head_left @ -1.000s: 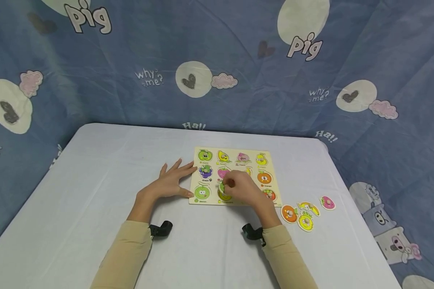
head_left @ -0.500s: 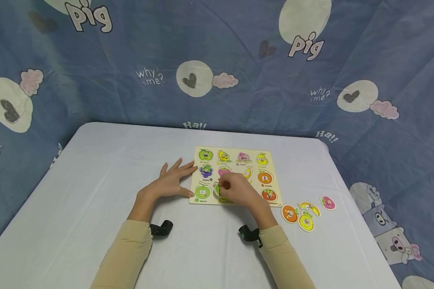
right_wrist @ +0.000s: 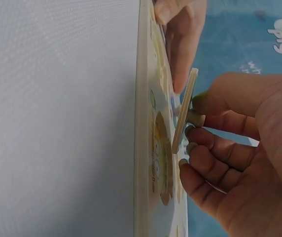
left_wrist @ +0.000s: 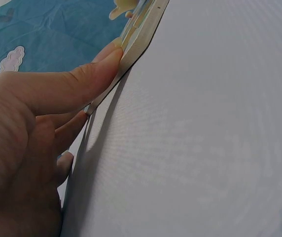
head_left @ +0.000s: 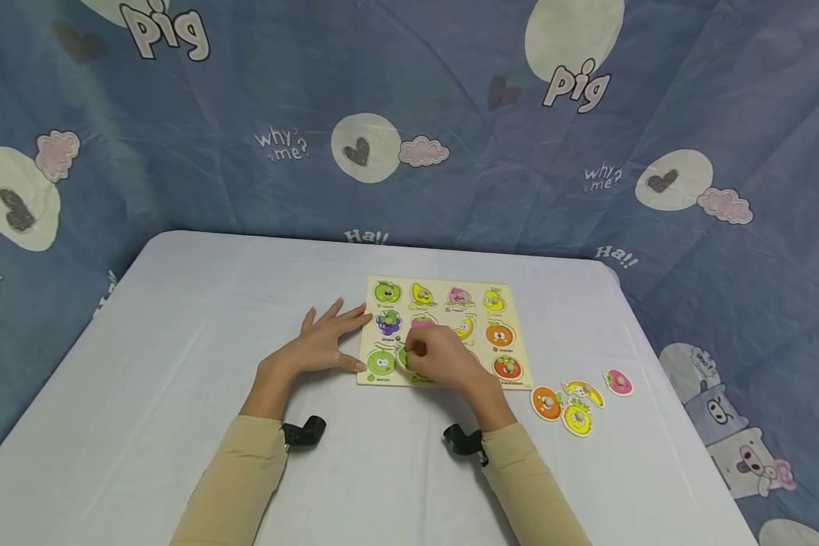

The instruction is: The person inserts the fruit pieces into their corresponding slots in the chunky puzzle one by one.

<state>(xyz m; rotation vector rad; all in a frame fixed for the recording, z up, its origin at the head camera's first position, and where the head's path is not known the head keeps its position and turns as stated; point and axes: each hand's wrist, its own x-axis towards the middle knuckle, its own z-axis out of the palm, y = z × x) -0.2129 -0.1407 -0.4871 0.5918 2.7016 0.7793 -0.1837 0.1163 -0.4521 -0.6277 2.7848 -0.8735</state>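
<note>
A pale wooden fruit puzzle board (head_left: pixel 476 294) lies on the white table. My left hand (head_left: pixel 323 343) rests at its left edge, fingers spread and straight; in the left wrist view the thumb (left_wrist: pixel 77 86) lies along the board's edge. My right hand (head_left: pixel 445 355) is over the board's lower left part, next to the green melon picture (head_left: pixel 381 362). It pinches a green puzzle piece (right_wrist: pixel 186 111) by its knob. In the right wrist view that piece stands tilted, edge-on, close over the board. My right fingers hide most of it in the head view.
Right of the board lie several loose pieces: an orange (head_left: pixel 547 403), a banana (head_left: pixel 585 393), a pineapple (head_left: pixel 577 418) and a strawberry (head_left: pixel 618 382). A tomato piece (head_left: pixel 507 368) sits in the board's lower right corner. A blue printed curtain (head_left: pixel 232 189) hangs behind the table.
My right hand has moved left over the board with the green puzzle piece, uncovering the banana picture and the tomato piece. The left hand has stayed in place.
</note>
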